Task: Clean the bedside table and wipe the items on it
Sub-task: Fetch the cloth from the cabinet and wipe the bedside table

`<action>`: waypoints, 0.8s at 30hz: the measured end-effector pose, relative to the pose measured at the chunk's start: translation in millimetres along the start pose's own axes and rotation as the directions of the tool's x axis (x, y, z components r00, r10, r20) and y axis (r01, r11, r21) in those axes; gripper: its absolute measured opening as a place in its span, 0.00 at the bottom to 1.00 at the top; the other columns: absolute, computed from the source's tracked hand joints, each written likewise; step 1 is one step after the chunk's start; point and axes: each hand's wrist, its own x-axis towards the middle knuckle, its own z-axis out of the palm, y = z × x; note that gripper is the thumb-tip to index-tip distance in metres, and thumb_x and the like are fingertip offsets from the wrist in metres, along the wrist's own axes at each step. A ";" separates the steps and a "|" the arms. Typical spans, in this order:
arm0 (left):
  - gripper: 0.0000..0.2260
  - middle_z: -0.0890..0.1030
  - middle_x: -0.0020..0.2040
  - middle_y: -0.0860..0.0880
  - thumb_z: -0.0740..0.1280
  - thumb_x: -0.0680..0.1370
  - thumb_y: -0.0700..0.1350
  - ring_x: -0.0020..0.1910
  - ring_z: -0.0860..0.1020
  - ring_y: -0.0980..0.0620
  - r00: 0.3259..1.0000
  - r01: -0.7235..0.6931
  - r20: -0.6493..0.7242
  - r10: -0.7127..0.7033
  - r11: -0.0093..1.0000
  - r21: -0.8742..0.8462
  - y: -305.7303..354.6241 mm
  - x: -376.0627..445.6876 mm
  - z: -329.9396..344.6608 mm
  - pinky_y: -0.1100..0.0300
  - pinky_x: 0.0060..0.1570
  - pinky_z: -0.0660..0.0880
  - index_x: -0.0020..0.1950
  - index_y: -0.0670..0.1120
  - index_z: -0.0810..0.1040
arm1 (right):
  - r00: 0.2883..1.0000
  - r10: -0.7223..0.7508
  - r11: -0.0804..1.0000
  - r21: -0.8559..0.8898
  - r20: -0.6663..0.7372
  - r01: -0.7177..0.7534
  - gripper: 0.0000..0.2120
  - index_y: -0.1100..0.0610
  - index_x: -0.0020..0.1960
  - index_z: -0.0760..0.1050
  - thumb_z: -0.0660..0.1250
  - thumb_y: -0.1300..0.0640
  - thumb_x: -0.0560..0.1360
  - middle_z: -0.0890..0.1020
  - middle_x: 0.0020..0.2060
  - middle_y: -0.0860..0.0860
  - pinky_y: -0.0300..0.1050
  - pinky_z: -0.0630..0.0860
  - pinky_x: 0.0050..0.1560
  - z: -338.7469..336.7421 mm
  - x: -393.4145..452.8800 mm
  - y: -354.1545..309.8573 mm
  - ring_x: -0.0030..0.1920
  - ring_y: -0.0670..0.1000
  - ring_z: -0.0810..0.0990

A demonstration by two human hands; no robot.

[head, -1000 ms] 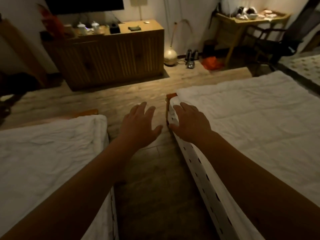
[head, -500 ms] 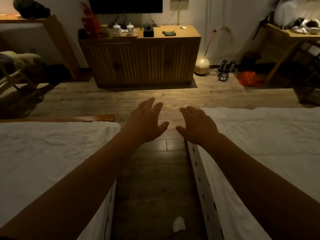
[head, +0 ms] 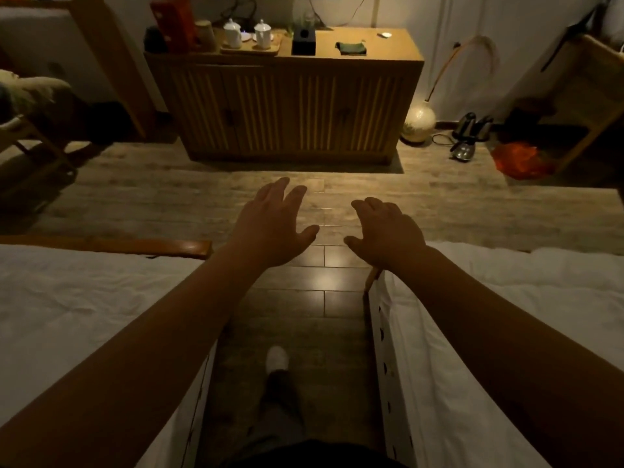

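I stand in the aisle between two white beds. My left hand (head: 271, 224) and my right hand (head: 388, 231) are stretched out in front of me over the wooden floor, palms down, fingers relaxed, holding nothing. No bedside table is in view. A dark green cloth (head: 351, 48) lies folded on top of the wooden cabinet (head: 287, 106) across the room, far from both hands.
The left bed (head: 84, 315) and right bed (head: 526, 315) flank a narrow strip of floor (head: 304, 305). On the cabinet stand two white lidded cups (head: 248, 33) on a tray and a black box (head: 303, 42). A round lamp (head: 418, 121), kettles (head: 467, 136) and a red bag (head: 518, 160) sit on the floor at right.
The view swung left and forward, from the right bed's corner to the cabinet straight ahead. My right hand came off the bed's corner; both hands now hover over the aisle.
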 end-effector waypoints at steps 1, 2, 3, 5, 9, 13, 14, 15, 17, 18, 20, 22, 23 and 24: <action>0.35 0.57 0.77 0.42 0.64 0.75 0.63 0.75 0.56 0.41 1.000 -0.005 0.000 0.005 1.000 0.006 -7.0 16.6 4.5 0.41 0.70 0.63 0.77 0.49 0.57 | 1.000 0.011 1.000 -0.011 0.003 -0.011 0.35 0.50 0.71 0.59 0.66 0.37 0.70 0.68 0.70 0.54 0.59 0.71 0.60 5.9 17.3 2.7 0.68 0.59 0.68; 0.35 0.57 0.77 0.42 0.63 0.75 0.63 0.75 0.56 0.41 1.000 -0.012 0.006 0.011 1.000 0.018 -18.5 44.3 8.0 0.41 0.70 0.62 0.77 0.49 0.56 | 1.000 0.023 1.000 -0.019 0.004 -0.022 0.35 0.50 0.72 0.59 0.65 0.37 0.70 0.67 0.71 0.54 0.60 0.70 0.61 11.9 46.5 5.6 0.69 0.59 0.67; 0.35 0.57 0.77 0.42 0.63 0.75 0.63 0.75 0.56 0.41 1.000 -0.016 0.001 0.016 0.999 0.029 -26.0 62.0 11.5 0.42 0.70 0.62 0.77 0.50 0.56 | 0.999 0.034 0.999 -0.028 -0.006 -0.034 0.36 0.50 0.72 0.58 0.65 0.36 0.71 0.65 0.73 0.55 0.60 0.68 0.63 16.7 63.6 8.3 0.71 0.60 0.65; 0.36 0.55 0.78 0.42 0.62 0.75 0.64 0.76 0.55 0.41 0.999 -0.040 0.000 0.040 0.997 0.064 -45.2 111.7 12.9 0.42 0.70 0.61 0.77 0.50 0.55 | 0.998 0.055 0.998 -0.037 -0.034 -0.057 0.37 0.50 0.73 0.56 0.63 0.35 0.71 0.61 0.75 0.56 0.62 0.64 0.66 20.3 110.9 10.6 0.73 0.60 0.60; 0.37 0.50 0.79 0.44 0.60 0.75 0.66 0.77 0.50 0.41 0.997 -0.061 0.055 0.057 0.995 0.076 -80.6 205.9 14.1 0.41 0.72 0.58 0.78 0.52 0.52 | 0.993 0.111 0.994 -0.004 -0.034 -0.111 0.39 0.49 0.75 0.54 0.59 0.31 0.71 0.56 0.77 0.54 0.63 0.59 0.69 19.5 200.7 12.6 0.75 0.59 0.55; 0.36 0.50 0.79 0.44 0.58 0.75 0.67 0.77 0.50 0.41 0.991 -0.083 0.118 0.071 0.991 0.102 -100.8 292.7 25.0 0.41 0.72 0.57 0.78 0.52 0.52 | 0.992 0.121 0.993 0.000 -0.021 -0.121 0.38 0.49 0.75 0.56 0.55 0.29 0.72 0.57 0.76 0.54 0.63 0.59 0.69 22.2 283.7 28.7 0.75 0.58 0.56; 0.36 0.52 0.79 0.44 0.58 0.76 0.67 0.77 0.51 0.41 0.990 -0.086 0.124 0.074 0.991 0.098 -103.9 312.4 29.5 0.41 0.71 0.58 0.78 0.51 0.53 | 0.992 0.124 0.992 -0.004 -0.014 -0.124 0.38 0.50 0.74 0.57 0.55 0.29 0.72 0.58 0.76 0.54 0.63 0.60 0.68 25.7 302.7 35.2 0.75 0.58 0.57; 0.35 0.54 0.78 0.44 0.58 0.76 0.66 0.77 0.53 0.41 0.989 -0.092 0.127 0.081 0.992 0.089 -107.2 332.7 34.4 0.41 0.71 0.59 0.77 0.51 0.55 | 0.992 0.123 0.992 -0.007 -0.003 -0.123 0.37 0.50 0.73 0.59 0.56 0.30 0.72 0.60 0.76 0.54 0.63 0.61 0.68 29.8 322.6 42.4 0.74 0.58 0.58; 0.34 0.57 0.78 0.44 0.59 0.76 0.66 0.76 0.55 0.42 0.987 -0.103 0.129 0.091 0.990 0.092 -113.0 377.2 47.2 0.41 0.71 0.60 0.77 0.51 0.57 | 0.992 0.124 0.992 -0.021 0.023 -0.123 0.36 0.51 0.72 0.62 0.57 0.31 0.72 0.63 0.74 0.55 0.62 0.64 0.66 40.3 367.2 61.3 0.72 0.59 0.63; 0.33 0.58 0.78 0.44 0.59 0.76 0.65 0.76 0.56 0.41 0.986 -0.108 0.138 0.095 0.990 0.088 -115.1 400.4 53.7 0.41 0.71 0.61 0.76 0.51 0.58 | 0.992 0.120 0.993 -0.016 0.032 -0.120 0.35 0.51 0.71 0.63 0.58 0.32 0.72 0.65 0.73 0.55 0.61 0.67 0.64 46.7 390.0 70.8 0.71 0.59 0.65; 0.33 0.58 0.78 0.44 0.60 0.76 0.65 0.76 0.56 0.42 0.984 -0.099 0.158 0.085 0.991 0.087 -119.0 447.6 66.2 0.42 0.71 0.61 0.76 0.51 0.58 | 0.993 0.115 0.993 0.007 0.040 -0.115 0.32 0.51 0.69 0.65 0.61 0.34 0.72 0.69 0.70 0.54 0.59 0.71 0.60 58.9 433.1 90.2 0.67 0.58 0.69; 0.33 0.58 0.77 0.44 0.60 0.76 0.65 0.76 0.57 0.42 0.984 -0.085 0.166 0.067 0.991 0.103 -122.5 504.3 75.1 0.42 0.71 0.61 0.76 0.51 0.58 | 0.995 0.095 0.995 0.024 0.019 -0.096 0.30 0.52 0.68 0.66 0.64 0.37 0.72 0.72 0.67 0.54 0.57 0.74 0.56 67.4 483.1 113.8 0.64 0.58 0.72; 0.33 0.59 0.77 0.45 0.60 0.76 0.65 0.76 0.57 0.43 0.984 -0.083 0.167 0.064 0.991 0.107 -123.3 523.9 75.8 0.43 0.71 0.61 0.76 0.51 0.58 | 0.997 0.077 0.997 0.021 0.011 -0.077 0.29 0.52 0.67 0.67 0.66 0.38 0.71 0.73 0.65 0.53 0.56 0.75 0.54 67.7 500.4 121.6 0.62 0.57 0.74; 0.33 0.60 0.77 0.45 0.60 0.76 0.64 0.75 0.58 0.43 0.984 -0.081 0.169 0.062 0.991 0.108 -124.5 550.6 77.5 0.43 0.70 0.61 0.76 0.51 0.59 | 0.998 0.062 0.998 0.028 0.007 -0.062 0.28 0.52 0.65 0.68 0.67 0.40 0.71 0.75 0.63 0.53 0.54 0.75 0.52 68.3 525.0 134.1 0.60 0.57 0.75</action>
